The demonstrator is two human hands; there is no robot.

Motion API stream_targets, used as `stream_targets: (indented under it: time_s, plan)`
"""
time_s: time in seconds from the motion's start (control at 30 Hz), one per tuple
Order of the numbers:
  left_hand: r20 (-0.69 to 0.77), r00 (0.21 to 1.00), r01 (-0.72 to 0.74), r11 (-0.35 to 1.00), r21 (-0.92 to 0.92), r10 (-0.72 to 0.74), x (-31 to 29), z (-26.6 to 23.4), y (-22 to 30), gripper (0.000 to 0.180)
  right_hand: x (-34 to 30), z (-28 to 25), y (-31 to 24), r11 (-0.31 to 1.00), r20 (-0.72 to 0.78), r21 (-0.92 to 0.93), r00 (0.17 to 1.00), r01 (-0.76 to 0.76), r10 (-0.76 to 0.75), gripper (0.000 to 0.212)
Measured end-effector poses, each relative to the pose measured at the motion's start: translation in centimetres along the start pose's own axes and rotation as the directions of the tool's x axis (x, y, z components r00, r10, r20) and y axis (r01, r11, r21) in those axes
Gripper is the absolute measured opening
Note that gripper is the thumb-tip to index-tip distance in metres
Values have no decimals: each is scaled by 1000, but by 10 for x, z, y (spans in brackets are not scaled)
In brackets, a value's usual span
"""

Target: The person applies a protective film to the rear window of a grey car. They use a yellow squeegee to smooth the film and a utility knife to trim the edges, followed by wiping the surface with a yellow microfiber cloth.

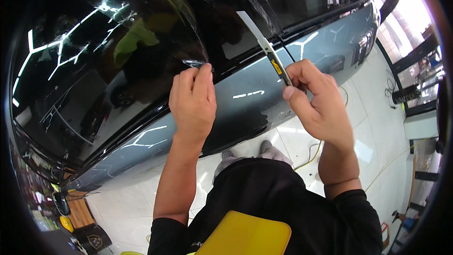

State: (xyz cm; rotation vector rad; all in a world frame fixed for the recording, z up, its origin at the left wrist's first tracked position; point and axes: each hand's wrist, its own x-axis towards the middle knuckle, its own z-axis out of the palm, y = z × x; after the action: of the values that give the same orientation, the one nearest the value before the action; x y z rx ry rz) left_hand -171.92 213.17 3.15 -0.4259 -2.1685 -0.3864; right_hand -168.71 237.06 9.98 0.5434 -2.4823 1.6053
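A slip of the knife (273, 60) could scratch the window (155, 73).
At the window, the left grip (192, 101) pinches clear film (192, 63); the right grip (321, 106) is closed around the knife.

Knife (268, 51) rear hidden in R grip (320, 104), yellow sheet (247, 236) cut off @ btm.

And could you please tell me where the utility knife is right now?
In the head view, the utility knife is just right of centre, held in the right hand, its blade pointing up-left over the car's dark upper side.
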Motion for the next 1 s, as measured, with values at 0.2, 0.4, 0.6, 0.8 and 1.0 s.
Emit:
stream_targets:
  time_s: [0.2, 0.4, 0.6, 0.8, 1.0]
  plan:
    - [-14, 999, 31, 995, 90, -30, -6, 8, 11, 20, 11, 31, 54, 975, -143, 221, 989, 3, 29, 21]
    - [-88, 962, 254, 966, -54, -258, -2, 14, 29, 9, 38, 55, 58, 987, -159, 81, 979, 138, -124, 42]
    - [-139, 791, 529, 781, -333, -596, 17, -11, 11, 14, 30, 50, 63, 980, -213, 193, 977, 54, -12, 39]
    - [-188, 580, 563, 557, -611, -793, 77, -115, -60, 15, 8, 9, 79, 919, -289, 393, 946, -22, 146, 50]
    - [-602, 699, 583, 796, 165, -387, 111, -218, -181, 21, -27, -34, 91, 856, -466, 514, 857, 60, 220, 50]
